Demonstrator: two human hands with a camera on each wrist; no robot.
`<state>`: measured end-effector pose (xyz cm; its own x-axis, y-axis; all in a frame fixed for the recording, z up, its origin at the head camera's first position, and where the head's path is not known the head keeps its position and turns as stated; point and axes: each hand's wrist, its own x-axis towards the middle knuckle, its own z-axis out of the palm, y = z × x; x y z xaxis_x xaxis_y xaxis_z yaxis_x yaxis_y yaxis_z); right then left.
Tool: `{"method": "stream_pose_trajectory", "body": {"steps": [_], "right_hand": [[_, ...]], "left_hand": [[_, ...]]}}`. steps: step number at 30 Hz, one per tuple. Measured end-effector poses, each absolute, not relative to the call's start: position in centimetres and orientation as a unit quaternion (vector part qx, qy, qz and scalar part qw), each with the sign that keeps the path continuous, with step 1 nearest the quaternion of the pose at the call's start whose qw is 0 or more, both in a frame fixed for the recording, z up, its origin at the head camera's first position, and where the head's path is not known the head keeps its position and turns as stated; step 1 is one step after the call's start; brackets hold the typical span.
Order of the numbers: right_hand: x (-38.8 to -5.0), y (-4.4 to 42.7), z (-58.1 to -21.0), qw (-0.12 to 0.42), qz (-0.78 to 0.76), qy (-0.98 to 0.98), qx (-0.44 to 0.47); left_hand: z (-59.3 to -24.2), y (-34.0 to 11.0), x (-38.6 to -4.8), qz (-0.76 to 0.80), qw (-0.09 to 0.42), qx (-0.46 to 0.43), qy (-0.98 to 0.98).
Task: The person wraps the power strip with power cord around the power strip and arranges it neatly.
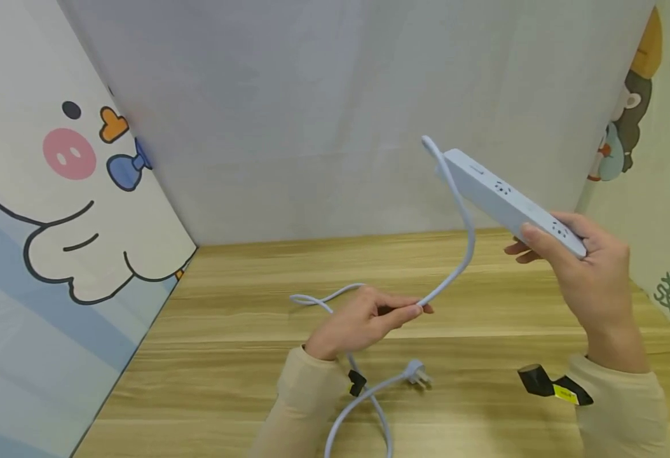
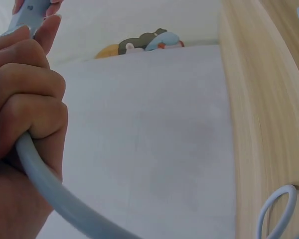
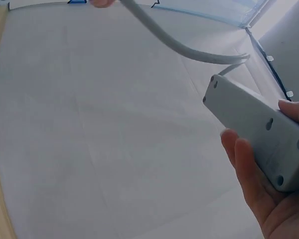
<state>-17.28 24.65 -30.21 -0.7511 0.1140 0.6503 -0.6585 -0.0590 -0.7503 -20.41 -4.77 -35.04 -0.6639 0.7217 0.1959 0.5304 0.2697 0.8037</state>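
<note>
A white power strip (image 1: 512, 200) is held up over the table, tilted, its sockets facing up. My right hand (image 1: 592, 273) grips its near end, thumb along one side; the right wrist view shows the strip's underside (image 3: 259, 127) with screw holes. From the far end the white cord (image 1: 465, 254) loops down to my left hand (image 1: 363, 321), which pinches it between thumb and fingers. In the left wrist view the cord (image 2: 65, 199) runs out below the curled fingers. Beyond the left hand, the cord lies in loops on the table, ending in a plug (image 1: 416, 372) with its prongs showing.
The wooden table (image 1: 226, 356) meets a pale cloth backdrop (image 1: 289, 127) at its far edge. A panel with a cartoon duck (image 1: 83, 210) stands at the left, and a light green panel with cartoon figures (image 1: 667, 210) at the right. Black tags hang by both sleeves.
</note>
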Motion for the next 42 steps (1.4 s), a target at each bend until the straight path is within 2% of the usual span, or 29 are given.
{"method": "stream_pose_trajectory", "body": {"steps": [7, 13, 19, 24, 31, 37, 42], "right_hand": [[-17.0, 25.1, -30.2, 0.226, 0.697, -0.627, 0.262], [-16.6, 25.4, -30.0, 0.186, 0.678, -0.664, 0.252], [-16.9, 26.2, -30.6, 0.135, 0.670, -0.658, 0.315], [-17.0, 26.9, -30.7, 0.088, 0.636, -0.692, 0.330], [-16.6, 27.6, -30.8, 0.057, 0.576, -0.749, 0.323], [-15.8, 27.9, -30.5, -0.006, 0.521, -0.800, 0.296], [-15.8, 27.6, -30.4, -0.029, 0.483, -0.799, 0.357]], "left_hand": [[-35.5, -4.7, -20.8, 0.439, 0.101, 0.386, 0.805], [-35.6, -4.9, -21.2, 0.430, 0.076, 0.368, 0.821], [-35.7, -5.2, -21.4, 0.452, 0.053, 0.330, 0.827], [-35.8, -5.3, -21.5, 0.465, 0.037, 0.300, 0.832], [-35.8, -5.5, -21.7, 0.475, -0.011, 0.277, 0.835], [-35.4, -5.9, -21.7, 0.506, -0.030, 0.261, 0.822], [-35.3, -6.1, -21.7, 0.512, -0.037, 0.255, 0.819]]}}
